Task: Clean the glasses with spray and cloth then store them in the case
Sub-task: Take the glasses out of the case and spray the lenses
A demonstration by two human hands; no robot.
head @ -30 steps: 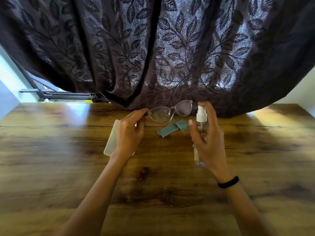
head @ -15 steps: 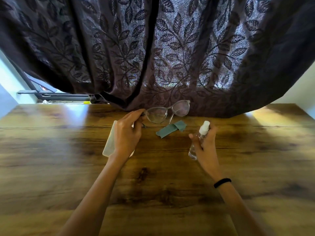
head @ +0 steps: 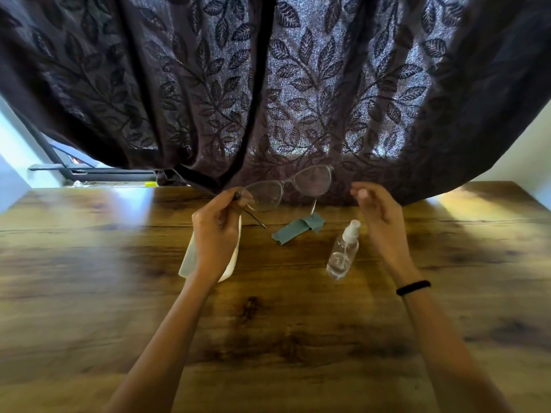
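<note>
Pinching the glasses (head: pixel 286 189) at the hinge of one arm, the thumb and fingers (head: pixel 229 198) of the left hand (head: pixel 216 234) hold the frame up above the table (head: pixel 89 278), lenses facing the person and tilted so the far lens sits higher. Both arms of the glasses are unfolded and hang down toward the wood. The right hand (head: pixel 380 216) is raised just beside the higher lens without touching it. Its fingertips (head: pixel 357 192) are loosely curved and apart, and it holds nothing. A black band (head: pixel 413 288) circles that wrist.

Below the right hand stands a small clear spray bottle (head: pixel 343 251) with a white nozzle. It is upright on the table and free of both hands. Some clear liquid shows near its bottom, though the exact level is hard to tell. A pale case (head: pixel 187 257) lies flat on the table under the left hand and wrist, which cover most of it. Whether its lid is open and what it holds cannot be told.

Between the case and the bottle, a folded grey-green cloth (head: pixel 298 228) lies on the table under the glasses.

The table is dark, grained wood with patches of sunlight at its far corners. A heavy dark curtain (head: pixel 268 84) with a leaf pattern hangs over the far edge, and a window frame (head: pixel 89 171) shows at its left.
</note>
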